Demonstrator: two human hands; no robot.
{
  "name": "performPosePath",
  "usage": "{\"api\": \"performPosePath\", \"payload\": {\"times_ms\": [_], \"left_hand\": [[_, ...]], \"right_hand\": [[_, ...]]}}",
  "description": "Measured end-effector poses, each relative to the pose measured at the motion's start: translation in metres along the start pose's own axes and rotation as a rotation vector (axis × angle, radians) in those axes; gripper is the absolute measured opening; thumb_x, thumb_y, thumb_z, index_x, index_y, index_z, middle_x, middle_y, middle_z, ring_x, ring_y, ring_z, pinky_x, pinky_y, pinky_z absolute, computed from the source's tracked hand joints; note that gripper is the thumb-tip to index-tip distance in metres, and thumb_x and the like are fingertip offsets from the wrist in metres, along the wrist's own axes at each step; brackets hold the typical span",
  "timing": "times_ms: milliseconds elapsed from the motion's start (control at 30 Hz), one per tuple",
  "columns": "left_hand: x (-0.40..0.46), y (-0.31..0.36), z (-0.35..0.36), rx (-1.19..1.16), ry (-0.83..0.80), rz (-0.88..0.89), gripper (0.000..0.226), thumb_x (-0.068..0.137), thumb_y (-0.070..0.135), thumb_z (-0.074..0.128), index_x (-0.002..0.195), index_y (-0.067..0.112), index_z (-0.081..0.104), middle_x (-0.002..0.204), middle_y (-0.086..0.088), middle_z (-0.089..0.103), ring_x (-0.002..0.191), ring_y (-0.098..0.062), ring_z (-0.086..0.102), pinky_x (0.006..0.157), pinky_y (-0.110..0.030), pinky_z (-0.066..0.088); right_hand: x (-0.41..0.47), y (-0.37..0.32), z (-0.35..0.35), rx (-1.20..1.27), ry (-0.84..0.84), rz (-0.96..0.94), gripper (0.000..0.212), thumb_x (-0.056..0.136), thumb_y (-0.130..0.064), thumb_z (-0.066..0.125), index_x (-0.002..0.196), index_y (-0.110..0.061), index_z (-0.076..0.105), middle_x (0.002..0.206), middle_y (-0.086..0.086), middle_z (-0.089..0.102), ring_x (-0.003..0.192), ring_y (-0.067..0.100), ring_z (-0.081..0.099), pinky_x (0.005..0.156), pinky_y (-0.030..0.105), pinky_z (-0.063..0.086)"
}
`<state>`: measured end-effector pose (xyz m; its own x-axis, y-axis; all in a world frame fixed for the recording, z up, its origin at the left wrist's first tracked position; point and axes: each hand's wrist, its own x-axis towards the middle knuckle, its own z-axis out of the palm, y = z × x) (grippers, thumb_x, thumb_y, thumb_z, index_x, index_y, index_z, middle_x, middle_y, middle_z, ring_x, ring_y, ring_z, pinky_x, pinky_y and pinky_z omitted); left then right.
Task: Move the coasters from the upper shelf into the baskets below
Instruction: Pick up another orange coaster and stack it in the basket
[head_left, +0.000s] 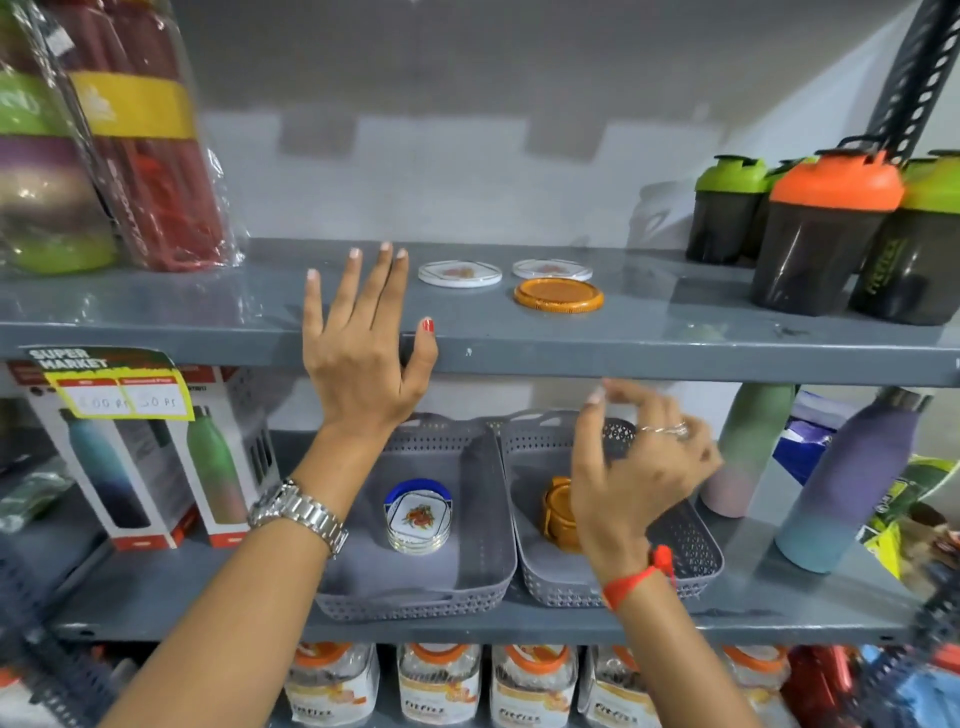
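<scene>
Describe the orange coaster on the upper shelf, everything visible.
The orange coaster is a round, flat disc with a raised, lighter rim and a darker, dull centre, its material unclear. It lies flat on the grey upper shelf near the front edge, just in front of a white coaster. Neither hand touches it.

Three coasters (558, 294) lie on the upper shelf (675, 338), right of the spread left hand (358, 353); below it, the empty right hand (639, 467) hovers over two baskets (483, 519).
</scene>
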<state>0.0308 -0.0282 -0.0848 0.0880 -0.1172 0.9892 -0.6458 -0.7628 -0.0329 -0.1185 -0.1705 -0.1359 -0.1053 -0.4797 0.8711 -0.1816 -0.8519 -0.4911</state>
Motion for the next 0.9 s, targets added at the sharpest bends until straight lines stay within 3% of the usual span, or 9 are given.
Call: {"api": "performPosePath", "payload": {"times_ms": [100,200,267,400,500,633,800,900], "left_hand": [[0.001,0.0,-0.002,-0.01,-0.013,0.001,0.053,0.096,0.037,0.035,0.136,0.006,0.053,0.138,-0.009,0.055,0.132,-0.028,0.046,0.117,-0.046,0.016],[0.001,0.0,-0.004,-0.021,-0.024,0.001,0.052,0.096,0.035,0.036,0.135,0.007,0.054,0.137,-0.008,0.055,0.132,-0.027,0.047,0.116,-0.048,0.018],[0.002,0.001,-0.004,-0.03,-0.031,-0.007,0.051,0.096,0.035,0.036,0.135,0.007,0.055,0.137,-0.008,0.055,0.131,-0.027,0.047,0.116,-0.048,0.02],[0.005,0.002,-0.007,-0.05,-0.042,-0.018,0.051,0.095,0.034,0.037,0.133,0.007,0.057,0.137,-0.008,0.056,0.13,-0.028,0.048,0.116,-0.047,0.019],[0.007,0.003,-0.008,-0.068,-0.061,-0.026,0.051,0.095,0.034,0.038,0.133,0.007,0.057,0.136,-0.008,0.056,0.129,-0.028,0.049,0.116,-0.046,0.017],[0.007,0.002,-0.01,-0.068,-0.075,-0.026,0.05,0.094,0.034,0.039,0.133,0.007,0.057,0.137,-0.008,0.055,0.129,-0.029,0.049,0.116,-0.045,0.018],[0.006,0.003,-0.011,-0.075,-0.079,-0.036,0.05,0.094,0.034,0.039,0.132,0.007,0.058,0.136,-0.008,0.056,0.129,-0.029,0.05,0.116,-0.045,0.018],[0.006,0.005,-0.011,-0.083,-0.082,-0.044,0.05,0.094,0.034,0.039,0.132,0.007,0.058,0.137,-0.008,0.056,0.129,-0.029,0.05,0.116,-0.044,0.018]], "right_hand": [[0.052,-0.038,-0.013,0.047,0.015,-0.029,0.025,0.082,-0.041,0.054,0.091,-0.022,0.068,0.084,-0.003,0.066,0.087,0.024,0.048,0.077,0.037,0.033],[0.089,-0.058,-0.005,-0.003,-0.3,-0.004,0.048,0.078,-0.05,0.044,0.111,-0.021,0.064,0.106,0.003,0.067,0.103,0.03,0.049,0.081,0.041,0.04],[0.107,-0.062,0.01,-0.083,-0.56,0.033,0.061,0.079,-0.051,0.05,0.129,-0.016,0.051,0.125,0.009,0.06,0.119,0.033,0.042,0.09,0.043,0.04],[0.126,-0.064,0.036,-0.293,-0.885,0.092,0.07,0.079,-0.053,0.06,0.129,-0.007,0.045,0.134,0.014,0.053,0.13,0.035,0.035,0.109,0.056,0.023],[0.129,-0.064,0.044,-0.34,-0.997,0.18,0.068,0.081,-0.05,0.058,0.131,-0.006,0.044,0.137,0.014,0.05,0.136,0.037,0.028,0.111,0.067,0.01],[0.131,-0.064,0.045,-0.337,-1.01,0.182,0.07,0.08,-0.055,0.059,0.13,-0.007,0.048,0.14,0.013,0.048,0.138,0.037,0.028,0.111,0.068,0.009],[0.124,-0.059,0.041,-0.301,-0.885,0.038,0.067,0.074,-0.065,0.061,0.107,-0.007,0.061,0.121,0.012,0.061,0.128,0.035,0.037,0.109,0.071,0.009],[0.119,-0.06,0.035,-0.227,-0.742,-0.086,0.079,0.069,-0.07,0.061,0.119,-0.009,0.057,0.123,0.009,0.06,0.128,0.031,0.039,0.108,0.073,0.009]]}}
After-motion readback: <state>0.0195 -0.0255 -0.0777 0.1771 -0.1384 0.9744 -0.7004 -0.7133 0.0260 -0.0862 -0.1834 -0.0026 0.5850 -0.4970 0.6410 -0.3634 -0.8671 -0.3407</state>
